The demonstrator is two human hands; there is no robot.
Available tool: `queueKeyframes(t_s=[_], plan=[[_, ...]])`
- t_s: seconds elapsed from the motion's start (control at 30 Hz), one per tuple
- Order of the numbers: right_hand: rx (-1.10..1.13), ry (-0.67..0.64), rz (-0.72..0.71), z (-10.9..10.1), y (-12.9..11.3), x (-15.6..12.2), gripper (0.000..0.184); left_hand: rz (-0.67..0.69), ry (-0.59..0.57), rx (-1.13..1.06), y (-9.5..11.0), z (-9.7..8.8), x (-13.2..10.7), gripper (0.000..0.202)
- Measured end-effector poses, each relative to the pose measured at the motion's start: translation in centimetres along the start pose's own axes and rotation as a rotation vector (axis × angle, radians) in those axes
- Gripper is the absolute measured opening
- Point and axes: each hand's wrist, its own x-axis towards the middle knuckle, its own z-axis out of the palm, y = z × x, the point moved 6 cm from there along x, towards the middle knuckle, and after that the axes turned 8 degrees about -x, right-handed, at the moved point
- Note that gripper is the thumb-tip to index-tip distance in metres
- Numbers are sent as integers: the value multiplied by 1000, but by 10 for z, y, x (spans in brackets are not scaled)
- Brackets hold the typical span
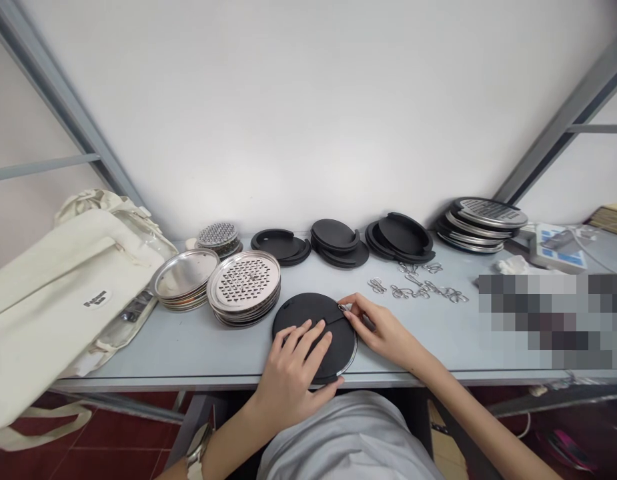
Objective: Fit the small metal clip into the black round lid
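Observation:
A round black plastic disc (313,350) lies near the table's front edge, with a thin silvery rim showing at its right side. My left hand (295,370) rests on top of it, fingers spread and flat, the thumb along its near edge. At the disc's upper right edge, my right hand (375,327) pinches a small metal wire clip (342,308) between thumb and fingertips. Several similar wire clips (418,287) are scattered behind my right hand. Left of the disc stands a stack of round metal grater plates (245,283), the top one perforated.
Plain metal discs (185,277) are stacked at left, beside a cream bag (63,293). Along the wall stand a smaller grater stack (218,235), black round holders (281,247), black discs (335,237), more black holders (403,233) and assembled graters (488,213). A digital scale (558,250) sits far right.

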Motion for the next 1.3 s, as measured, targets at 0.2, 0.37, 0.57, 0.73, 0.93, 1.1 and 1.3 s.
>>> queueKeyframes(t_s=[0.2, 0.37, 0.57, 0.73, 0.93, 1.1, 1.3], plan=[[11, 10, -3, 1, 1, 0, 18, 9, 4, 15, 1, -1, 1, 49], [15, 0, -9, 1, 0, 0, 17, 10, 5, 20, 2, -2, 1, 49], [12, -1, -13, 1, 0, 0, 15, 14, 4, 36, 1, -2, 1, 49], [-3, -1, -21, 1, -1, -1, 14, 7, -6, 15, 0, 0, 0, 49], [-17, 4, -22, 0, -2, 0, 15, 12, 1, 33, 1, -1, 1, 50], [-17, -6, -6, 2, 1, -1, 16, 8, 2, 38, 1, -1, 1, 50], [-24, 6, 23, 3, 3, -2, 17, 10, -2, 15, 1, 0, 1, 49]])
